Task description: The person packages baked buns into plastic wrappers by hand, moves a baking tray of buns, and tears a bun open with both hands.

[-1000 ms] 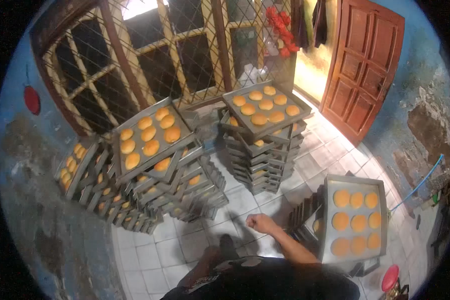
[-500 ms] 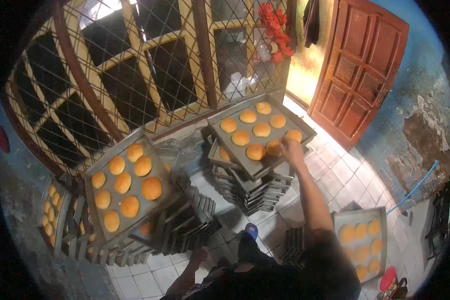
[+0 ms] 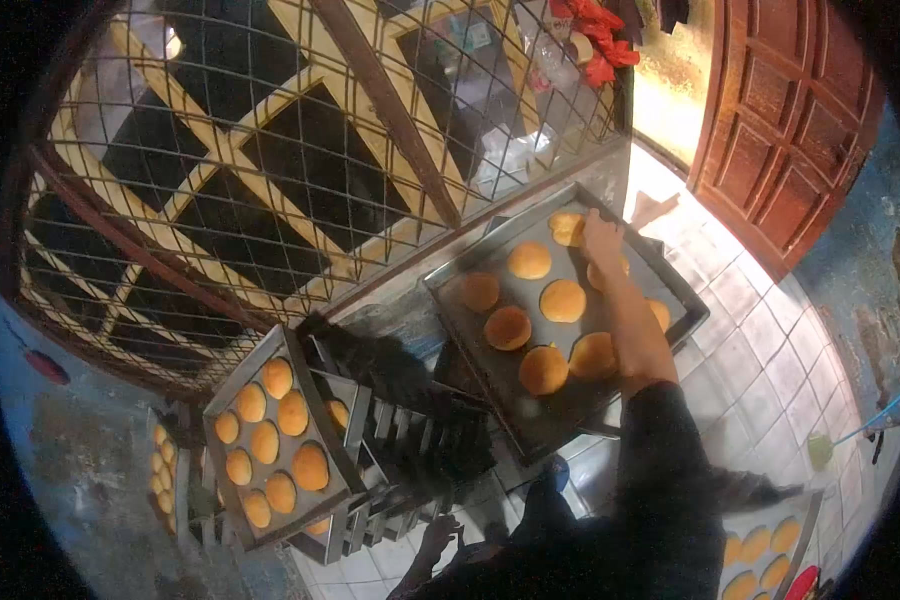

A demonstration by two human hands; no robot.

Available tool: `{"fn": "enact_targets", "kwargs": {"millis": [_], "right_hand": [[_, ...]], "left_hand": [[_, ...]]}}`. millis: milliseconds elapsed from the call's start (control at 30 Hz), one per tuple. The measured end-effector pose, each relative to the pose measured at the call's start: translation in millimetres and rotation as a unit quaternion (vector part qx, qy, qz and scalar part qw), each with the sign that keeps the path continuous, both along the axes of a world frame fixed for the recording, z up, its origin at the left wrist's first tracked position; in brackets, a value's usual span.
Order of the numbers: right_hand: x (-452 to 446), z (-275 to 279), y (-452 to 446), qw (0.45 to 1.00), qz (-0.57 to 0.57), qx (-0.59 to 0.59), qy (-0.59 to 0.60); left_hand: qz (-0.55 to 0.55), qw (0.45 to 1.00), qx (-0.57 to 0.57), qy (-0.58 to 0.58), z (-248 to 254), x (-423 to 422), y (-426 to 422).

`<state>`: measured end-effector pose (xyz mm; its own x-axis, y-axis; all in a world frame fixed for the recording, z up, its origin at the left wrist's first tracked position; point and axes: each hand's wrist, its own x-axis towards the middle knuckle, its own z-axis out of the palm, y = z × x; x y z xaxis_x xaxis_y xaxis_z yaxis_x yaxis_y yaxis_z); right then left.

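My right hand (image 3: 602,238) is over the far end of a metal tray (image 3: 530,430) of round golden buns. Its fingers are closed at the edge of the farthest bun (image 3: 567,228), which stays in the tray. Several more buns (image 3: 563,300) lie around my wrist and forearm, and part of the bun nearest the hand is covered. Low in the view, beside my body, my left hand (image 3: 438,535) hangs with its fingers loosely bent and apart, holding nothing.
Another bun tray (image 3: 282,500) tops a stack at the left, with a further one (image 3: 163,480) beside it. A bun tray (image 3: 767,553) sits low at the right. Behind are a latticed window (image 3: 310,150) and a brown door (image 3: 790,120). White tiles (image 3: 760,360) cover the floor.
My right hand first hung low near my body, then reached the buns at the tray's right side, and now is at the far bun. The view has moved closer to this tray.
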<state>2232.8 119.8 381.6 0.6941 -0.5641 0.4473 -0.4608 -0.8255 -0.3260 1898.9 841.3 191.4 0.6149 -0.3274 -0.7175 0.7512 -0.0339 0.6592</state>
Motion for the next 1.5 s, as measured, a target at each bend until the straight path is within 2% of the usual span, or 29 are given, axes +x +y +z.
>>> {"fn": "enact_targets", "kwargs": {"millis": [33, 100, 133, 200, 233, 267, 333, 367, 400, 433, 467, 533, 567, 633, 700, 767, 833, 900, 933, 967, 1033, 1067, 1100, 1167, 1233, 1300, 1367, 1400, 1500], "right_hand": [[4.9, -3.6, 2.4, 0.999, -0.015, 0.032, -0.028], [6.6, 6.1, 4.3, 0.996, -0.01, 0.08, -0.031], [7.7, 7.2, 4.7, 0.992, -0.004, 0.125, -0.033], [16.8, 10.5, -2.7, 0.983, 0.026, 0.171, -0.059], [11.5, 17.1, -1.5, 0.972, 0.053, 0.215, -0.085], [2.2, 24.9, -2.1, 0.972, 0.051, 0.213, -0.084], [-39.8, 83.4, 13.0, 0.945, 0.118, 0.297, -0.074], [-56.7, 95.3, 15.4, 0.946, 0.116, 0.294, -0.073], [-74.6, 103.8, 16.5, 0.917, 0.205, 0.333, -0.076], [-96.7, 119.9, 24.2, 0.879, 0.292, 0.368, -0.075], [-122.8, 136.1, 34.2, 0.882, 0.29, 0.365, -0.07], [-188.5, 184.7, 77.9, 0.724, 0.372, 0.581, 0.003], [-217.0, 193.1, 98.3, 0.731, 0.362, 0.579, 0.008], [-270.2, 203.6, 141.7, 0.731, 0.431, 0.524, 0.069], [-316.1, 192.1, 192.6, 0.714, 0.471, 0.51, 0.096], [-361.4, 167.5, 239.8, 0.685, 0.468, 0.545, 0.121], [-405.9, 149.2, 279.8, 0.69, 0.444, 0.558, 0.121], [-453.6, 157.5, 330.6, 0.79, 0.305, 0.531, -0.021], [-475.0, 128.8, 346.0, 0.749, 0.266, 0.597, -0.111], [-500.2, 127.8, 374.3, 0.748, 0.252, 0.604, -0.11], [-544.8, 132.7, 424.1, 0.744, 0.118, 0.639, -0.156], [-563.3, 118.2, 449.3, 0.733, 0.15, 0.635, -0.192], [-581.5, 108.1, 473.3, 0.749, 0.15, 0.612, -0.206], [-611.0, 119.2, 508.9, 0.76, 0.138, 0.593, -0.228], [-648.8, 126.6, 525.8, 0.763, 0.092, 0.59, -0.247], [-687.7, 137.1, 540.6, 0.766, 0.049, 0.586, -0.261], [-724.4, 151.8, 556.6, 0.762, 0.016, 0.573, -0.302], [-741.5, 149.4, 562.6, 0.76, 0.013, 0.568, -0.316], [-792.3, 149.4, 583.1, 0.741, -0.01, 0.563, -0.367]], "left_hand": [[0.001, 1.0, 0.005, 0.0, 4.9, 8.4, -9.3], [-0.082, 0.987, 0.132, -0.046, 10.0, 20.4, -21.1], [-0.08, 0.987, 0.134, -0.046, 12.5, 28.9, -24.2], [-0.043, 0.993, 0.011, -0.113, 13.0, 35.8, -30.7], [-0.043, 0.993, 0.01, -0.109, 0.0, 35.6, -31.0], [-0.026, 0.979, -0.153, -0.134, -15.5, 47.1, -35.8], [-0.077, 0.967, -0.007, -0.241, 55.4, 53.8, -77.9], [-0.079, 0.968, -0.01, -0.24, 101.8, 60.1, -106.0], [-0.075, 0.977, 0.022, -0.198, 140.2, 62.3, -130.0], [-0.066, 0.98, 0.001, -0.186, 149.4, 67.6, -142.3], [-0.057, 0.983, -0.02, -0.174, 158.8, 72.9, -154.7], [-0.072, 0.968, -0.137, -0.199, 180.2, 80.9, -174.7], [-0.101, 0.957, -0.18, -0.204, 203.4, 81.3, -184.3], [-0.104, 0.943, -0.267, -0.169, 260.9, 73.4, -209.7], [-0.146, 0.935, -0.292, -0.135, 287.0, 56.7, -217.8], [-0.189, 0.925, -0.314, -0.1, 296.2, 25.3, -211.2], [-0.211, 0.905, -0.355, -0.102, 295.5, -11.6, -193.9], [-0.19, 0.917, -0.345, -0.058, 279.8, -38.9, -172.3], [-0.159, 0.926, -0.334, -0.079, 277.7, -49.8, -162.5], [-0.129, 0.934, -0.32, -0.097, 280.1, -62.2, -151.1], [-0.11, 0.939, -0.302, -0.126, 288.2, -86.5, -132.5], [-0.102, 0.936, -0.304, -0.145, 290.9, -102.5, -125.5], [-0.096, 0.933, -0.306, -0.166, 293.0, -119.4, -118.1], [-0.153, 0.929, -0.296, -0.159, 287.8, -148.2, -102.4], [-0.213, 0.905, -0.28, -0.238, 288.5, -179.3, -94.6], [-0.271, 0.891, -0.279, -0.233, 299.2, -209.5, -87.6], [-0.242, 0.858, -0.248, -0.379, 318.3, -247.7, -76.9], [-0.302, 0.816, -0.268, -0.413, 319.3, -259.4, -69.6], [-0.385, 0.766, -0.334, -0.393, 309.7, -308.8, -63.7]]}}
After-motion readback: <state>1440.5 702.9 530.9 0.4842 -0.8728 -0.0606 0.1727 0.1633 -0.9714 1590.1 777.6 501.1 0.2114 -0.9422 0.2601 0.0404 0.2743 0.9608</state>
